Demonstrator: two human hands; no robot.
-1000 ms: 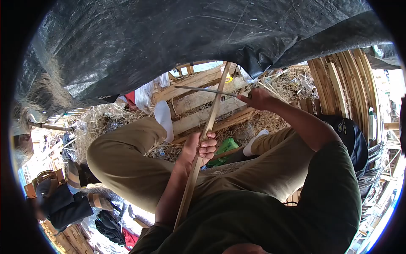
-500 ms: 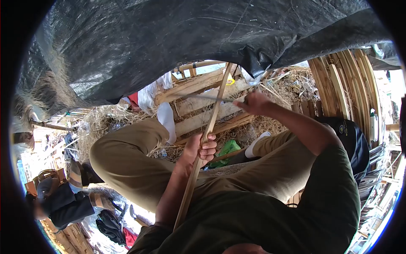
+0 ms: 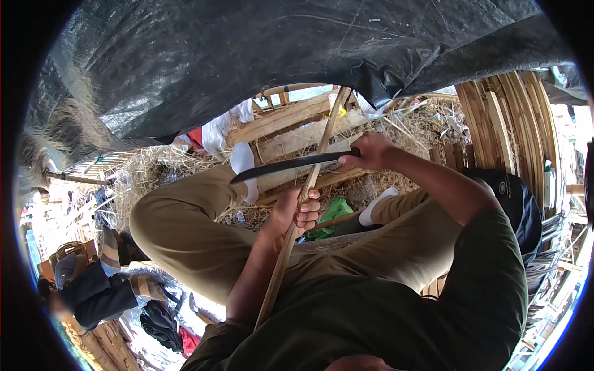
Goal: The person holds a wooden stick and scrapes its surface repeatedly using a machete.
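Observation:
A long, thin wooden strip (image 3: 281,263) runs from beside my torso up toward the dark tarp. My left hand (image 3: 298,211) is wrapped round its middle. My right hand (image 3: 369,152) grips the handle of a long, dark, curved blade (image 3: 291,164), whose tip points left. The blade crosses the strip above my left hand; whether its edge touches the wood I cannot tell. Most of the handle is hidden in my right fist.
A black tarp (image 3: 247,49) hangs overhead. Wooden slats (image 3: 291,143) and straw (image 3: 408,133) lie beyond my feet. Stacked boards (image 3: 516,123) and a dark cap (image 3: 510,204) are at right. Another person's dark-clothed legs (image 3: 99,297) show at lower left. A green bag (image 3: 334,216) lies between my legs.
The blade has come down the strip toward my left hand and turned, so its broad dark face shows. My right hand has shifted slightly down. My left hand keeps its hold.

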